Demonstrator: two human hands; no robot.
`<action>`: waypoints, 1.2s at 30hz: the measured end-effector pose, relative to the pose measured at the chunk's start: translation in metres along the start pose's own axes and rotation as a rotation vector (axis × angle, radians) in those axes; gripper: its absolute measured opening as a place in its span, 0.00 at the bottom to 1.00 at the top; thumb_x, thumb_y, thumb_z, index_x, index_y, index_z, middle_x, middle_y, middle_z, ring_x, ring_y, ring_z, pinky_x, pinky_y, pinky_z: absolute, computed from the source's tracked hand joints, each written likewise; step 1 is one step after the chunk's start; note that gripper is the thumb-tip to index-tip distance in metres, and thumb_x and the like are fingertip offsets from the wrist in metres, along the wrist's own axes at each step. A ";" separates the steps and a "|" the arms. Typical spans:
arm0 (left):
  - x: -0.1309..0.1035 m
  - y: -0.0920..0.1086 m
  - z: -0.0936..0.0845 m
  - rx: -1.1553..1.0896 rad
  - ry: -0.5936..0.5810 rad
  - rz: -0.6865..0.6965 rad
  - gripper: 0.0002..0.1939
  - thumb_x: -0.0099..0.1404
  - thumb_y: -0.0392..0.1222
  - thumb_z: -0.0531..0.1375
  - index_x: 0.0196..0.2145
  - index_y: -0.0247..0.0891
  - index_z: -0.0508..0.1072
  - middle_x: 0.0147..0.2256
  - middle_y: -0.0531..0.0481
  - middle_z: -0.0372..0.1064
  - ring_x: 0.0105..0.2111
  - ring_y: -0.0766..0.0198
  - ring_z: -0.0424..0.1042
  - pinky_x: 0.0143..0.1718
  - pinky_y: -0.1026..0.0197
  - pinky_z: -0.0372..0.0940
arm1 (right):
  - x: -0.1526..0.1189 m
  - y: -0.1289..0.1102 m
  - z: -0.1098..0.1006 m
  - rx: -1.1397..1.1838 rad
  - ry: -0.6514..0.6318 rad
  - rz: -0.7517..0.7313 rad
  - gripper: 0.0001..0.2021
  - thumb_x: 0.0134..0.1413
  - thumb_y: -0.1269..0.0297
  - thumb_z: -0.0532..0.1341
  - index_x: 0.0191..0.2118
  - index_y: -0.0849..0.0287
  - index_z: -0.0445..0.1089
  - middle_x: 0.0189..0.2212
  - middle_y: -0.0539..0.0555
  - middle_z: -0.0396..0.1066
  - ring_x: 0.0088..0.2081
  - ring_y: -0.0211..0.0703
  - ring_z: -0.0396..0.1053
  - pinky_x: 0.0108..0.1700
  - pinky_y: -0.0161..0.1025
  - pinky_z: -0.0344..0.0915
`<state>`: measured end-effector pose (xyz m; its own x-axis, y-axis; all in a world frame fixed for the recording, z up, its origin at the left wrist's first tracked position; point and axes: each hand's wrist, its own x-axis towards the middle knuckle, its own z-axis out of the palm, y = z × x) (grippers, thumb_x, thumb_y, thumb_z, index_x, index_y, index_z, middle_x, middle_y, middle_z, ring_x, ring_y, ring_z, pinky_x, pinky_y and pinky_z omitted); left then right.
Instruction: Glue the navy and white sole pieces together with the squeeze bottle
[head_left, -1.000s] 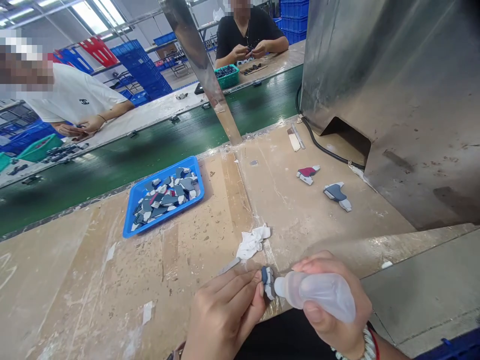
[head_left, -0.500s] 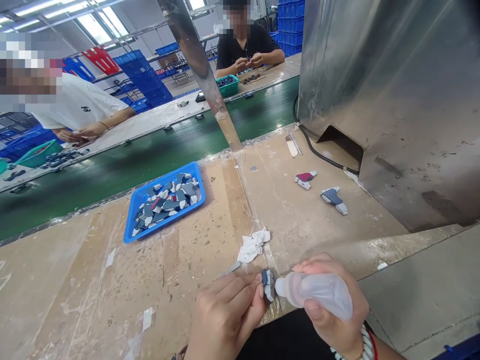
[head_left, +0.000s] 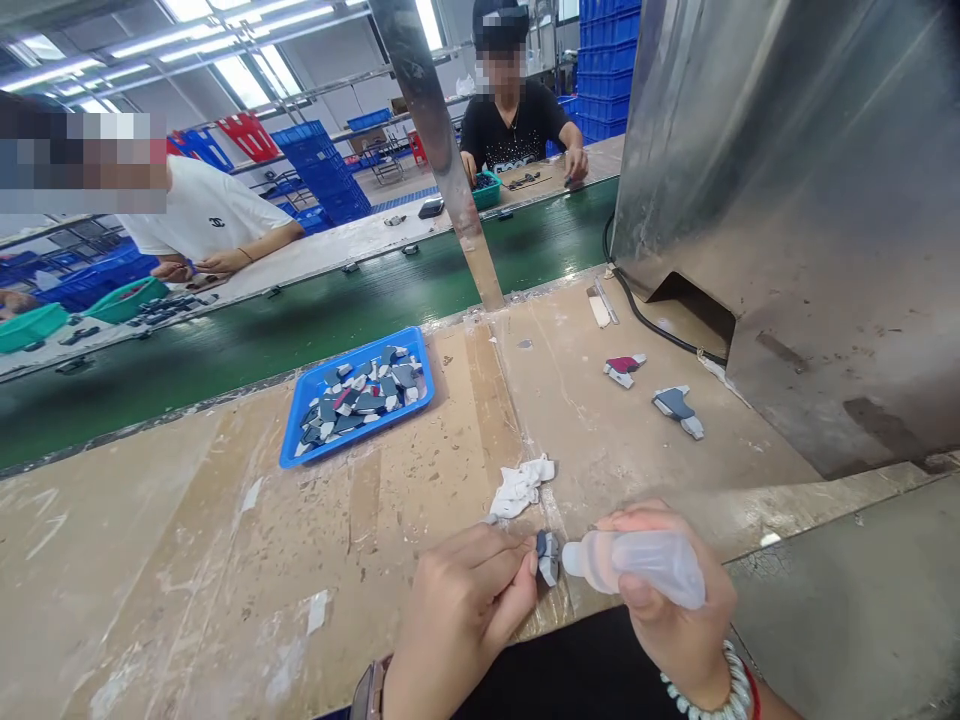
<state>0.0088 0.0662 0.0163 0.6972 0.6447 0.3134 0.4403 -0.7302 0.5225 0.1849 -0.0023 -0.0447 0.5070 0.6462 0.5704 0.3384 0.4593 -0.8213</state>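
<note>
Near the front edge of the table, my left hand pinches a small grey and dark blue piece between thumb and fingers. My right hand is wrapped round a translucent squeeze bottle, lying nearly level with its white cap pointing left, close to the piece. A crumpled white cloth lies just beyond my left hand. Further right on the table are a maroon and white piece and a blue-grey and white piece.
A blue tray of similar pieces stands at the left. Behind it runs a green conveyor belt, with two people seated beyond. A metal housing with a black cable rises at the right; a metal post stands mid-view.
The view has shifted, so the scene sits further right. The person in black has moved both hands apart, one to the green basket and one to the belt's edge. My hands keep their holds.
</note>
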 end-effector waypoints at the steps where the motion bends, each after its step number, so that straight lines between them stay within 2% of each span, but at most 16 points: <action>1: 0.000 0.000 0.000 -0.005 0.003 -0.008 0.16 0.74 0.38 0.55 0.29 0.37 0.77 0.25 0.48 0.74 0.26 0.64 0.74 0.30 0.65 0.70 | 0.000 0.000 0.000 0.000 0.002 0.012 0.13 0.60 0.52 0.66 0.41 0.56 0.74 0.31 0.56 0.76 0.34 0.48 0.75 0.31 0.43 0.74; 5: -0.004 0.001 0.002 -0.029 0.029 -0.033 0.16 0.75 0.39 0.54 0.32 0.38 0.78 0.27 0.47 0.76 0.28 0.63 0.76 0.31 0.64 0.71 | -0.001 -0.002 0.002 0.004 0.021 0.050 0.13 0.60 0.52 0.66 0.39 0.58 0.74 0.31 0.57 0.76 0.33 0.48 0.74 0.30 0.44 0.72; 8: -0.009 0.000 0.003 -0.053 0.051 -0.039 0.15 0.76 0.38 0.53 0.36 0.39 0.79 0.32 0.47 0.79 0.33 0.62 0.78 0.35 0.63 0.74 | -0.002 0.000 0.002 0.022 0.044 0.073 0.13 0.59 0.52 0.66 0.39 0.59 0.75 0.31 0.57 0.76 0.33 0.49 0.74 0.30 0.44 0.72; 11: -0.017 -0.001 0.008 -0.050 0.072 -0.030 0.10 0.74 0.45 0.58 0.44 0.40 0.78 0.38 0.46 0.80 0.40 0.59 0.79 0.41 0.59 0.76 | -0.003 0.002 0.002 0.061 0.065 0.102 0.14 0.56 0.52 0.68 0.39 0.59 0.76 0.32 0.57 0.76 0.33 0.49 0.74 0.31 0.44 0.72; 13: -0.021 -0.001 0.013 -0.029 0.110 -0.035 0.13 0.71 0.49 0.61 0.47 0.40 0.77 0.40 0.45 0.80 0.41 0.57 0.78 0.41 0.57 0.76 | -0.004 0.003 0.001 0.089 0.083 0.137 0.14 0.54 0.53 0.70 0.38 0.59 0.76 0.32 0.56 0.77 0.33 0.48 0.75 0.32 0.43 0.72; 17: -0.026 -0.002 0.025 0.008 0.191 -0.059 0.09 0.73 0.42 0.58 0.46 0.39 0.76 0.38 0.45 0.79 0.39 0.58 0.78 0.38 0.58 0.76 | -0.007 0.005 0.002 0.171 0.137 0.259 0.12 0.52 0.59 0.72 0.39 0.60 0.77 0.32 0.56 0.77 0.32 0.45 0.76 0.32 0.37 0.73; 19: -0.027 -0.002 0.029 0.025 0.212 -0.050 0.09 0.74 0.41 0.57 0.45 0.39 0.76 0.38 0.45 0.79 0.38 0.58 0.78 0.37 0.58 0.76 | -0.007 0.007 0.003 0.239 0.212 0.298 0.12 0.51 0.58 0.72 0.38 0.59 0.77 0.32 0.55 0.77 0.32 0.43 0.76 0.29 0.35 0.73; 23: -0.030 -0.005 0.032 0.074 0.241 -0.015 0.09 0.74 0.40 0.56 0.47 0.38 0.75 0.38 0.46 0.79 0.39 0.58 0.78 0.37 0.58 0.76 | 0.005 0.010 -0.001 0.395 0.349 0.371 0.11 0.60 0.54 0.63 0.39 0.57 0.74 0.32 0.52 0.74 0.23 0.37 0.71 0.17 0.31 0.67; 25: -0.033 -0.006 0.034 0.101 0.259 0.001 0.10 0.74 0.38 0.56 0.49 0.37 0.74 0.39 0.45 0.78 0.39 0.57 0.78 0.38 0.57 0.75 | 0.013 0.010 -0.008 0.474 0.351 0.498 0.11 0.60 0.56 0.65 0.43 0.56 0.72 0.35 0.53 0.76 0.26 0.39 0.75 0.21 0.32 0.72; 27: -0.035 -0.007 0.036 0.120 0.275 0.005 0.11 0.74 0.37 0.56 0.51 0.37 0.73 0.40 0.45 0.78 0.40 0.56 0.77 0.40 0.56 0.75 | 0.018 0.009 -0.019 0.567 0.326 0.664 0.17 0.51 0.58 0.72 0.44 0.55 0.71 0.40 0.54 0.78 0.35 0.44 0.80 0.33 0.36 0.79; 29: -0.037 -0.007 0.038 0.124 0.288 -0.012 0.12 0.74 0.36 0.56 0.53 0.36 0.71 0.41 0.44 0.77 0.42 0.56 0.76 0.41 0.57 0.74 | 0.019 0.007 -0.032 0.645 0.233 0.836 0.21 0.43 0.63 0.77 0.43 0.52 0.70 0.44 0.54 0.78 0.45 0.47 0.80 0.45 0.38 0.79; 32: -0.038 -0.006 0.038 0.111 0.306 -0.036 0.12 0.74 0.34 0.55 0.54 0.36 0.70 0.42 0.43 0.76 0.43 0.57 0.75 0.41 0.58 0.72 | 0.016 0.005 -0.050 0.678 0.010 0.973 0.23 0.40 0.67 0.78 0.42 0.50 0.70 0.47 0.52 0.78 0.51 0.47 0.77 0.51 0.40 0.77; 34: -0.037 -0.006 0.038 0.095 0.322 -0.032 0.12 0.75 0.35 0.54 0.53 0.35 0.70 0.42 0.43 0.76 0.42 0.57 0.74 0.41 0.58 0.71 | 0.015 0.007 -0.057 0.668 -0.113 0.946 0.19 0.44 0.56 0.76 0.41 0.53 0.72 0.41 0.55 0.78 0.46 0.49 0.78 0.48 0.42 0.78; 36: -0.036 -0.006 0.037 0.075 0.337 -0.021 0.11 0.76 0.36 0.53 0.53 0.34 0.70 0.42 0.43 0.75 0.42 0.58 0.74 0.40 0.59 0.71 | 0.015 0.012 -0.062 0.588 -0.182 0.861 0.20 0.52 0.43 0.68 0.37 0.56 0.73 0.34 0.57 0.78 0.39 0.51 0.78 0.43 0.44 0.78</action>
<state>0.0014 0.0390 -0.0278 0.4669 0.6896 0.5536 0.5016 -0.7221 0.4764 0.2457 -0.0242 -0.0468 0.2503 0.9536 -0.1671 -0.5403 -0.0056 -0.8415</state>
